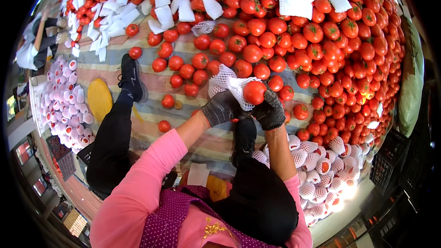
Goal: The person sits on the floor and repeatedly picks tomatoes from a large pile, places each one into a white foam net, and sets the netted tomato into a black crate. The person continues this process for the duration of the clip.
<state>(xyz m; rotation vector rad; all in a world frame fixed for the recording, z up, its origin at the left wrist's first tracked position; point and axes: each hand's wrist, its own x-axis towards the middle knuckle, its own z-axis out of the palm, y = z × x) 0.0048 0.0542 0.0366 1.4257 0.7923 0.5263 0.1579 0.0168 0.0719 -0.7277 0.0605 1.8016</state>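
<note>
Both my hands wear dark knitted gloves and meet in front of me over the striped sheet. My right hand (pixel 270 108) grips a red tomato (pixel 254 92). White foam net sleeve (pixel 238 88) stretches beside and partly under that fruit, with my left hand (pixel 222 108) closed on its lower side; the left fingertips are partly hidden. Another foam net sleeve (pixel 220 77) lies against it. Loose tomatoes (pixel 200 61) are scattered just beyond my hands, and flat white foam sleeves (pixel 165 17) lie on the tomatoes farther off.
A large tomato heap (pixel 348 58) rises at the right. Net-wrapped tomatoes (pixel 317 172) are piled at lower right, and more wrapped ones (pixel 65 103) at left. A yellow oval object (pixel 100 99) lies beside my shoe (pixel 132 77). Another person (pixel 31 51) sits at upper left. Black crates (pixel 384 174) stand at right.
</note>
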